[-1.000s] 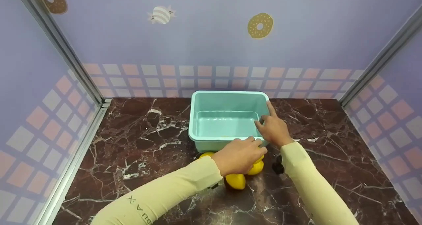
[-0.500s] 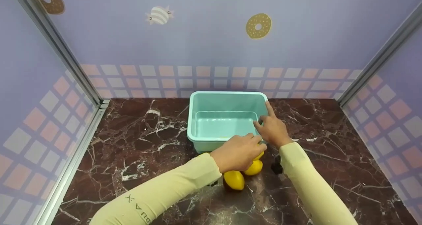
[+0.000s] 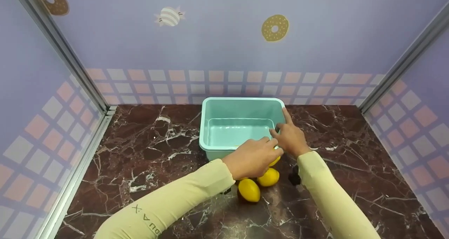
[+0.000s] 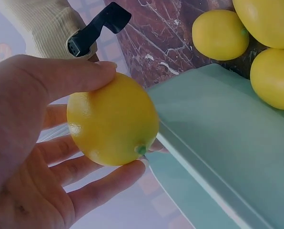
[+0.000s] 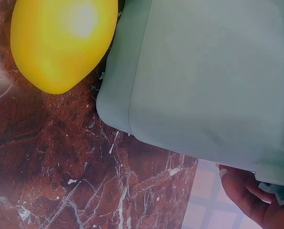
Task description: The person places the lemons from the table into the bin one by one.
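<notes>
Lemon [image 4: 112, 121] apparently higher in left hand [image 3: 250, 158]

Both arms wear long pale-yellow ribbed sleeves [image 3: 196, 193]; dark lettering [image 3: 145, 219] marks the left one; hands bare.

A dark red-brown marble bench [image 3: 147, 155] with white veins carries everything here. A pale teal plastic tub [image 3: 224, 107] stands on it toward the back, near the middle. Just in front of the tub's near wall, yellow lemons lie on the stone: one lemon [image 3: 249, 190] nearest the front edge, and a second lemon [image 3: 269, 177] just beside it to the right. A small black object [image 3: 294, 177] sits right of them.
</notes>
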The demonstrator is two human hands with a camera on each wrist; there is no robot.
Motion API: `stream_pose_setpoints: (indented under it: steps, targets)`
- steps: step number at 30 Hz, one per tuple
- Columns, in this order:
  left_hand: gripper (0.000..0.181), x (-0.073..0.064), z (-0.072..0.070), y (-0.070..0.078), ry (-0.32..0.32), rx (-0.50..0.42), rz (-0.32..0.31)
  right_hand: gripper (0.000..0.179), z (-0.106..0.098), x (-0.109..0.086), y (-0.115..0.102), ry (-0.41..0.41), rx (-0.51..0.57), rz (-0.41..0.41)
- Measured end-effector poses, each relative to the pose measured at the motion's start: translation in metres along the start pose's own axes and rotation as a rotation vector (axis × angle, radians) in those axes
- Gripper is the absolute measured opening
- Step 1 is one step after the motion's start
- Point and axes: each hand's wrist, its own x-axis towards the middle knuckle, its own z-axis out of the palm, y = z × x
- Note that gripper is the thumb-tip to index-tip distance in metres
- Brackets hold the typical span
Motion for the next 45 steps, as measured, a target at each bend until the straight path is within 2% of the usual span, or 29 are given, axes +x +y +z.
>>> stream_pose_setpoints:
  steps: [11, 18, 25, 35, 45]
  targets:
    - [0.030, 0.002, -0.005, -0.004, -0.003, -0.002, -0.009, 0.039, -0.001, -0.003, -0.002, 0.011, -0.024, -0.031]
    - [0.033, 0.005, -0.007, -0.006, -0.004, -0.024, -0.021, 0.036, 0.000, -0.001, -0.002, 0.022, -0.024, -0.016]
    - [0.032, 0.006, -0.008, -0.009, -0.001, -0.052, -0.038, 0.036, -0.001, -0.001, -0.002, 0.013, -0.029, -0.022]
    - [0.028, 0.006, -0.008, -0.015, 0.017, -0.037, -0.037, 0.033, -0.003, -0.002, -0.001, 0.018, -0.053, -0.060]
    - [0.037, 0.008, -0.007, -0.019, 0.014, -0.070, -0.042, 0.033, -0.001, -0.001, 0.001, 0.029, -0.069, -0.063]
